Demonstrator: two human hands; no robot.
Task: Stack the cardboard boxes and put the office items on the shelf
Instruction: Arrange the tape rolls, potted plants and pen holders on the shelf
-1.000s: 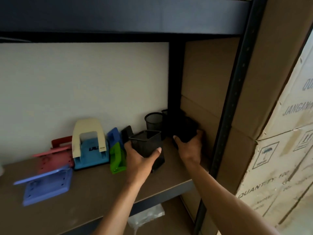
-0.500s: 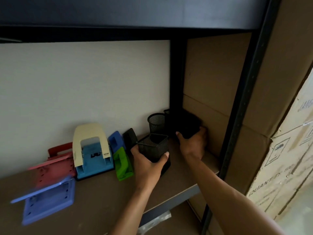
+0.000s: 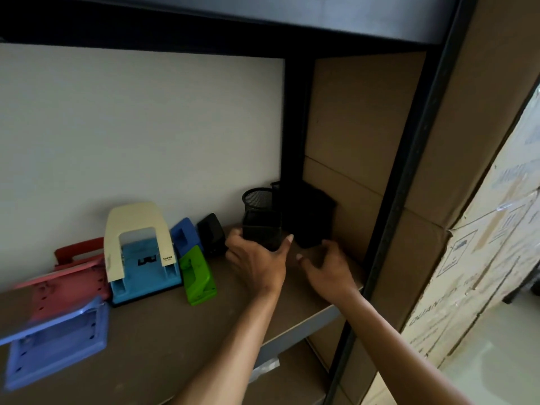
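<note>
My left hand (image 3: 257, 260) grips a square black mesh pen holder (image 3: 262, 231) standing on the brown shelf board (image 3: 152, 340). My right hand (image 3: 327, 267) hovers just in front of a bigger black mesh holder (image 3: 309, 217) in the back right corner, fingers apart and off it. A round black mesh cup (image 3: 257, 197) stands behind the square one. Tall cardboard boxes (image 3: 473, 141) rise to the right of the shelf.
Several hole punches line the shelf's left: cream-and-blue (image 3: 140, 249), green (image 3: 197, 273), small blue (image 3: 184, 235), black (image 3: 211, 233), red (image 3: 70, 276) and a flat blue one (image 3: 55, 343). A black upright post (image 3: 400, 200) bounds the shelf's right front; another shelf (image 3: 233, 16) hangs overhead.
My left hand has pushed the square holder further back towards the round cup. My right hand has let go of the big corner holder and pulled back a little.
</note>
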